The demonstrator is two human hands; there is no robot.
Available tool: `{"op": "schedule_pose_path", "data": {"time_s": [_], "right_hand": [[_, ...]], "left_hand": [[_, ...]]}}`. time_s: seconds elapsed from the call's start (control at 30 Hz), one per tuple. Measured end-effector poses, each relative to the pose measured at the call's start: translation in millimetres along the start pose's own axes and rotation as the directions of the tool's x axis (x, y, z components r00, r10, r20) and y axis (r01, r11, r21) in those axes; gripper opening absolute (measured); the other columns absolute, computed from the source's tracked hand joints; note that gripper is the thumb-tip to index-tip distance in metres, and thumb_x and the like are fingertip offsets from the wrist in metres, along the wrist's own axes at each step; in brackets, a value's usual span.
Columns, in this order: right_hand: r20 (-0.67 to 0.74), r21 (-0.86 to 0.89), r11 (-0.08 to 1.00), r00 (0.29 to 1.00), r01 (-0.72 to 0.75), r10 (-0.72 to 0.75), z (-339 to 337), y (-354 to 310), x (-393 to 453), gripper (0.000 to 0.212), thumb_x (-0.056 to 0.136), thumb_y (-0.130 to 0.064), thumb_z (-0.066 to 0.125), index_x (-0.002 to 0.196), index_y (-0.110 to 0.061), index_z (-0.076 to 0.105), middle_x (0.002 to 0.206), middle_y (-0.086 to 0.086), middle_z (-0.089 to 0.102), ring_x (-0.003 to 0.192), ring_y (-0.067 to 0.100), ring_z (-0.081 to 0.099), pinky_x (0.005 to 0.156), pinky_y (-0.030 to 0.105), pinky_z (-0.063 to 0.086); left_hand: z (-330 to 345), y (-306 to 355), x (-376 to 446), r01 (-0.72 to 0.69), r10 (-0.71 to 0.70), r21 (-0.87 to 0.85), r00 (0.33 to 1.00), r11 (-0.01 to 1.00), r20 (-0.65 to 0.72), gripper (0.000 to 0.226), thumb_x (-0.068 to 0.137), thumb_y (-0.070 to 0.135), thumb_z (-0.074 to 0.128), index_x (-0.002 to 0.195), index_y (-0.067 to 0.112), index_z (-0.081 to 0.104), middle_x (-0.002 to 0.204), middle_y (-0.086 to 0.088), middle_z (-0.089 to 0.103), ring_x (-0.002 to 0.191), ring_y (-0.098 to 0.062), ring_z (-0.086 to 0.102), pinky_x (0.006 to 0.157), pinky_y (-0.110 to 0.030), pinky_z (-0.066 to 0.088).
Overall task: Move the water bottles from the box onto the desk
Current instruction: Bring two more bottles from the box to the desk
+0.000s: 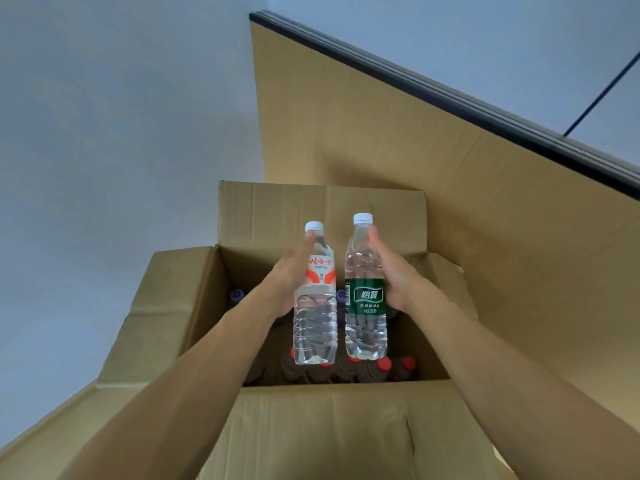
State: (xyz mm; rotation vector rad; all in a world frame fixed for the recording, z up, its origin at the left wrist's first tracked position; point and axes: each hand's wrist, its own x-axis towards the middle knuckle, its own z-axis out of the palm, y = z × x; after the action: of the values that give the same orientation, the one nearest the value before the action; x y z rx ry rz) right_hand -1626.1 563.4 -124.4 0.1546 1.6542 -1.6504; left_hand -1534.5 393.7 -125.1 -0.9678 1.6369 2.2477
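Below my hands, red-capped bottles [383, 364] crowd the open cardboard box [332, 424], its flaps spread wide. My left grip [292, 271] is clamped on the orange-labelled bottle [315, 299], my right grip [394, 275] on the green-labelled bottle [366, 292]. Both are clear, white-capped, upright, side by side above the box.

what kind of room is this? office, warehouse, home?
Probably an office or storeroom, though little shows. Plain pale walls, a dark-framed panel or window, and an open cardboard box stocked with bottles. Each hand holds one water bottle; no desk is visible.
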Motion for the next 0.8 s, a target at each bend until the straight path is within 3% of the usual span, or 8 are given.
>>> {"op": "schedule_pose_path", "data": {"time_s": [0.13,0.23,0.3,0.37,0.47,0.6,0.73,0.8], "right_hand": [[0.052,0.034,0.999,0.998,-0.028,0.026,-2.4,1.6,0.4,0.067,0.083,-0.071,0.061,0.118,-0.015,0.067,0.105,0.012,0.077,0.098,0.030,0.073,0.086,0.040,0.057],[0.175,0.016,0.999,0.984,-0.038,0.034,-3.6,2.4,0.1,0.057,0.075,-0.054,0.075,0.114,-0.013,0.066,0.094,0.007,0.076,0.083,0.023,0.072,0.079,0.037,0.056],[0.260,0.000,0.999,0.965,-0.043,0.041,-3.6,2.9,0.9,0.051,0.075,-0.044,0.076,0.113,-0.014,0.063,0.088,0.004,0.076,0.075,0.019,0.072,0.070,0.033,0.058],[0.297,-0.009,0.999,0.954,-0.039,0.040,-1.9,3.1,1.5,0.050,0.078,-0.044,0.076,0.116,-0.014,0.063,0.090,0.004,0.077,0.078,0.020,0.074,0.069,0.033,0.059],[0.322,-0.047,0.998,0.945,-0.038,0.052,6.4,1.2,-0.8,0.061,0.076,-0.052,0.078,0.121,-0.013,0.065,0.101,0.008,0.078,0.089,0.024,0.074,0.082,0.039,0.056],[0.361,-0.125,0.991,0.928,-0.050,0.092,23.6,-4.6,-10.3,0.072,0.072,-0.059,0.078,0.123,-0.011,0.067,0.113,0.015,0.074,0.104,0.032,0.069,0.102,0.049,0.051],[0.421,-0.181,0.980,0.895,-0.077,0.148,41.0,-4.2,-21.6,0.068,0.083,-0.058,0.071,0.130,-0.010,0.061,0.128,0.017,0.068,0.118,0.035,0.065,0.101,0.048,0.051],[0.472,-0.213,0.973,0.863,-0.086,0.180,53.4,-2.4,-29.8,0.058,0.087,-0.056,0.068,0.122,-0.011,0.060,0.122,0.018,0.068,0.107,0.035,0.068,0.091,0.044,0.055]], "left_hand": [[-10.6,1.5,-13.2,0.115,-0.098,-0.116,0.985,0.987,0.144,0.049,0.085,0.036,0.077,0.121,0.008,0.060,0.092,-0.017,0.071,0.094,-0.036,0.066,0.100,-0.055,0.051],[-18.3,0.1,-23.9,0.114,-0.088,-0.151,0.981,0.982,0.172,0.046,0.084,0.014,0.072,0.126,0.007,0.057,0.092,-0.016,0.073,0.085,-0.031,0.072,0.084,-0.046,0.060],[-21.0,-1.7,-31.7,0.099,-0.082,-0.168,0.991,0.981,0.104,0.051,0.081,0.010,0.075,0.129,0.005,0.057,0.097,-0.017,0.075,0.085,-0.030,0.075,0.073,-0.044,0.061],[-21.7,-4.6,-40.1,0.069,-0.073,-0.199,0.997,0.978,-0.010,0.050,0.082,0.012,0.079,0.127,0.004,0.059,0.099,-0.017,0.077,0.085,-0.029,0.077,0.067,-0.042,0.062],[-21.5,-11.4,-54.9,0.023,-0.070,-0.275,0.985,0.961,-0.160,0.048,0.080,0.022,0.083,0.121,0.005,0.063,0.096,-0.016,0.078,0.083,-0.031,0.077,0.063,-0.043,0.061],[-19.7,-16.1,-83.0,-0.017,-0.062,-0.315,0.969,0.949,-0.238,0.045,0.080,0.034,0.084,0.112,0.008,0.066,0.085,-0.013,0.078,0.071,-0.028,0.077,0.054,-0.043,0.059],[-20.3,-27.7,-112.7,-0.062,-0.055,-0.380,0.955,0.923,-0.291,0.048,0.085,0.042,0.078,0.118,0.009,0.066,0.090,-0.013,0.078,0.074,-0.028,0.076,0.063,-0.044,0.061],[-23.1,-37.5,-126.5,-0.114,-0.036,-0.431,0.945,0.895,-0.324,0.049,0.090,0.042,0.073,0.124,0.008,0.063,0.093,-0.014,0.075,0.078,-0.028,0.074,0.071,-0.041,0.060]]}}
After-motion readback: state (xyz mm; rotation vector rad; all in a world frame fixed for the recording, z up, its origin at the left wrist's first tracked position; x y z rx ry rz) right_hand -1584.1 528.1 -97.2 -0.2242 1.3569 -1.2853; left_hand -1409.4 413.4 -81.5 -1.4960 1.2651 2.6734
